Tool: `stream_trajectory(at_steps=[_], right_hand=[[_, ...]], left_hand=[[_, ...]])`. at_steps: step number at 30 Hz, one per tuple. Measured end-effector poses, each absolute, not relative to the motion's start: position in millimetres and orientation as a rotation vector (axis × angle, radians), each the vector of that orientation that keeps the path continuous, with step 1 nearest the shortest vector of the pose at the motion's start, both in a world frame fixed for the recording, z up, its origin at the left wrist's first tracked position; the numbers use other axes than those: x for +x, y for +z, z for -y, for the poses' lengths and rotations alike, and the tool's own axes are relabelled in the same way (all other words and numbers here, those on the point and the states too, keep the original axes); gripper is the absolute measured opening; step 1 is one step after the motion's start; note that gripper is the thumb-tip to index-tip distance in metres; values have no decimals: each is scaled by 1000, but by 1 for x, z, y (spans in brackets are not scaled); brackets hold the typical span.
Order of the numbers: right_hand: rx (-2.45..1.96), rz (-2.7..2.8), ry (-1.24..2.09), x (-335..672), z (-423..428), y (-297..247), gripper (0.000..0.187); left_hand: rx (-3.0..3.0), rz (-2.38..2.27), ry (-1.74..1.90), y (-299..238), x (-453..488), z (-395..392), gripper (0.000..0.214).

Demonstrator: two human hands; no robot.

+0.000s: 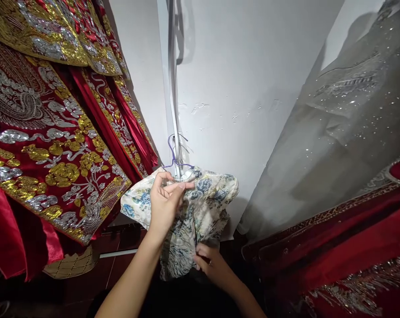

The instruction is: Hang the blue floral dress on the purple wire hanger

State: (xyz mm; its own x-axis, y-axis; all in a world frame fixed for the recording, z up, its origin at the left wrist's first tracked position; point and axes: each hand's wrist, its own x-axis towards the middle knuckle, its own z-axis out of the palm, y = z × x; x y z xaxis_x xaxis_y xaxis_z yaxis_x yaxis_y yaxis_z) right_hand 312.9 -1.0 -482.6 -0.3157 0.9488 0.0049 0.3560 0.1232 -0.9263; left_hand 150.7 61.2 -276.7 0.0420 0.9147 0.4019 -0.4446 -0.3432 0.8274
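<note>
A cream blouse (216, 190) with blue and green flowers hangs on a thin purple hanger (174, 160) in front of me. The hanger's hook is at the white pole. At the neckline, my left hand (165, 196) is closed in a pinch on the cloth, thumb and fingertips together. Lower down, my right hand (210, 263) grips the front edge of the same blouse between thumb and fingers. The cloth between the two hands is bunched and wrinkled, and its lower part falls into shadow.
Red robes (67, 145) with gold and silver embroidery hang close on the left. A sheer grey sparkling gown (345, 115) and red beaded garments (352, 247) crowd the right. The white pole (172, 88) rises before a white wall (236, 79). A woven tan item (74, 263) lies low at left.
</note>
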Motion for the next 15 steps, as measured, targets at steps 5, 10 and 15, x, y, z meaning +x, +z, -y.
stream_trajectory(at_steps=[5,10,15], right_hand=[[-1215,1610,940,323,-25,-414,40],[-969,1664,547,312,-60,-322,43],[-930,1855,255,294,-78,-292,14]], left_hand=[[1286,-645,1557,-291,151,-54,35],[1381,-674,1514,-296,146,-48,30],[1385,-704,1510,-300,137,-48,31]])
